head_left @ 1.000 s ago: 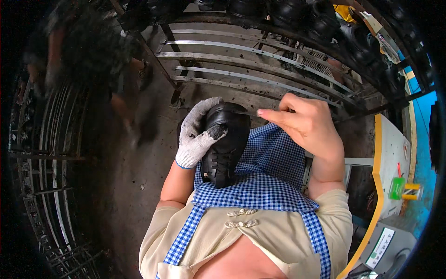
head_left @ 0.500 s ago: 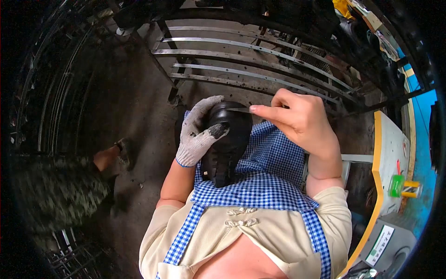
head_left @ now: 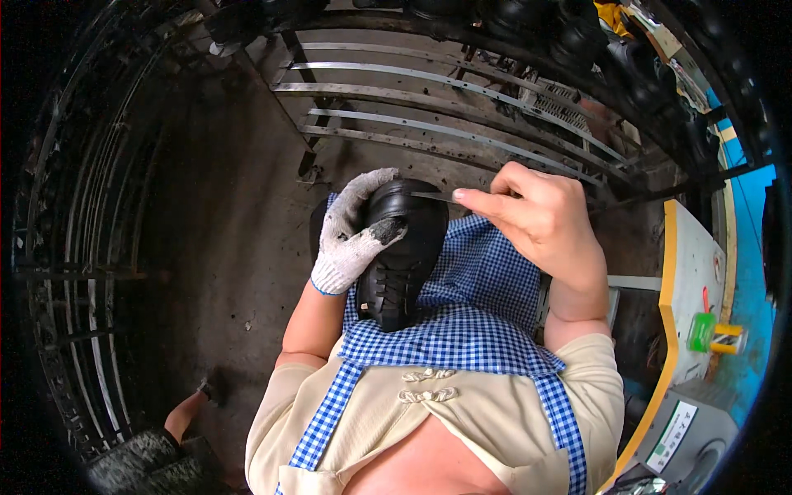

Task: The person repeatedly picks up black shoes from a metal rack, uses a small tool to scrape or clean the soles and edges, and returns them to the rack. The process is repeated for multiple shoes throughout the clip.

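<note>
A black lace-up shoe [head_left: 423,235] rests on my lap with its toe pointing away from me. My left hand [head_left: 337,241], in a whitish knitted glove with a dark-stained thumb, is wrapped round the left side of the toe. In my bare right hand [head_left: 544,216] a thin, flat metal tool [head_left: 435,196] is pinched, its handle hidden by the fingers. The tool's narrow end reaches the shoe's toe; whether it is a knife or a scraper cannot be made out. Under the shoe lies my blue-and-white checked apron [head_left: 478,276].
Ahead stands a metal rack [head_left: 379,99] with long bars, and dark shoes [head_left: 511,16] sit above it. More racking [head_left: 99,355] lines the left. To the right is a white, yellow-edged table [head_left: 693,272] bearing a green-and-yellow roll [head_left: 703,332]. Another person's leg [head_left: 183,415] shows at lower left.
The other person has moved down toward the lower left edge. My right hand and the tool have shifted slightly to the right; my left hand keeps its hold on the shoe.
</note>
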`<state>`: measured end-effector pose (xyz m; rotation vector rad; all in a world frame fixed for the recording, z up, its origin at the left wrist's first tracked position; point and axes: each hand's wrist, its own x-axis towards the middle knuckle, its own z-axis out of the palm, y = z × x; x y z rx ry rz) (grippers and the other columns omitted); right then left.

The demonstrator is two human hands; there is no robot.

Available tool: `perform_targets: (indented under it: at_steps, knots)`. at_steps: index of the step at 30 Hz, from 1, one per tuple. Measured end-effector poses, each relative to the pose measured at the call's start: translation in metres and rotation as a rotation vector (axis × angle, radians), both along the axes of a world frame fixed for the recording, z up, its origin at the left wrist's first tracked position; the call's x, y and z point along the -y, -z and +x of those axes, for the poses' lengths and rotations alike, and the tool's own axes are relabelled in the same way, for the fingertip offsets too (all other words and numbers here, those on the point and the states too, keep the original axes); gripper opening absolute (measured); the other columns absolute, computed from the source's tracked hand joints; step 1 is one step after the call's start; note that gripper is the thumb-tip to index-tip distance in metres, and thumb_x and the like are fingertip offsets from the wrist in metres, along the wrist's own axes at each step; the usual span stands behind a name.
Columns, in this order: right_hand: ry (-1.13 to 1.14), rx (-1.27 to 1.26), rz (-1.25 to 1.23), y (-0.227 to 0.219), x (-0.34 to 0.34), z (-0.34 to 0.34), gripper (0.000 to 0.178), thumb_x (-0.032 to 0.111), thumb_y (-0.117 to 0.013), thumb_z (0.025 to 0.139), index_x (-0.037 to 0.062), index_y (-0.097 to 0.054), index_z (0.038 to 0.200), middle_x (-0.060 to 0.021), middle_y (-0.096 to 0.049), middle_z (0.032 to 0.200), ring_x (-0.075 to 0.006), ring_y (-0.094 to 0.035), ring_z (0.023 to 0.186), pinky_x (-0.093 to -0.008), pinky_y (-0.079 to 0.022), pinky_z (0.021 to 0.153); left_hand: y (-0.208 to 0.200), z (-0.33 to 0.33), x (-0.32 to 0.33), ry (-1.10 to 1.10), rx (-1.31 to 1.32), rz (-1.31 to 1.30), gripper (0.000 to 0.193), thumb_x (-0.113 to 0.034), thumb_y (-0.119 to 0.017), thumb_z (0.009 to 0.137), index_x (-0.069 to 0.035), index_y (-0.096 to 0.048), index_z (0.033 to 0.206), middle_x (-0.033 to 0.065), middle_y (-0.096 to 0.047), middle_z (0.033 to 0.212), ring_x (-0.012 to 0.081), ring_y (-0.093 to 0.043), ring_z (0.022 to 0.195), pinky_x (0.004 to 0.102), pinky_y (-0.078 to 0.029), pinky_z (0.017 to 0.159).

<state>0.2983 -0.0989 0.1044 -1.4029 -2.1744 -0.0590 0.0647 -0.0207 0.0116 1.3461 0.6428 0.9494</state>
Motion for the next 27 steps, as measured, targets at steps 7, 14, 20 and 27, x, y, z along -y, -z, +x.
perform_targets:
  at_steps: [7, 14, 20, 27]
  knots:
    - [-0.004, 0.025, 0.002, -0.002, 0.007, 0.007, 0.033, 0.007, -0.072, 0.071, 0.0208, -0.074, 0.101, -0.0023, -0.057, 0.075, -0.0187, -0.06, 0.059, -0.0328, -0.047, 0.051, 0.003, -0.003, -0.001, -0.007, 0.004, 0.016, 0.066, -0.018, -0.081, 0.07, 0.0, -0.053, 0.127, 0.0102, -0.06, 0.12, 0.0196, -0.057, 0.111, 0.0336, -0.045, 0.099]
    - [0.017, 0.17, 0.094, -0.004, 0.003, -0.006, 0.031, 0.011, -0.068, 0.072, 0.0203, -0.073, 0.101, -0.0013, -0.053, 0.075, -0.0162, -0.058, 0.063, -0.03, -0.047, 0.05, 0.001, 0.0, 0.0, -0.039, -0.064, 0.011, 0.071, -0.034, -0.079, 0.066, -0.001, -0.057, 0.125, 0.0094, -0.058, 0.121, 0.0224, -0.055, 0.115, 0.0348, -0.039, 0.103]
    - [0.036, 0.286, 0.187, -0.003, 0.007, -0.011, 0.032, 0.015, -0.065, 0.07, 0.019, -0.073, 0.1, 0.0006, -0.051, 0.075, -0.0133, -0.056, 0.064, -0.0277, -0.046, 0.05, 0.0, -0.003, 0.004, -0.049, -0.05, -0.018, 0.07, -0.033, -0.079, 0.067, -0.001, -0.057, 0.125, 0.0093, -0.059, 0.121, 0.0218, -0.055, 0.114, 0.0342, -0.04, 0.102]
    - [0.028, 0.163, 0.229, 0.007, -0.004, -0.006, 0.035, 0.012, -0.068, 0.07, 0.0212, -0.073, 0.104, 0.0004, -0.052, 0.074, -0.0143, -0.056, 0.061, -0.0291, -0.045, 0.048, 0.004, -0.006, -0.001, -0.025, 0.006, -0.004, 0.066, -0.021, -0.08, 0.07, 0.0, -0.053, 0.127, 0.0102, -0.061, 0.118, 0.0194, -0.057, 0.111, 0.0331, -0.044, 0.098]
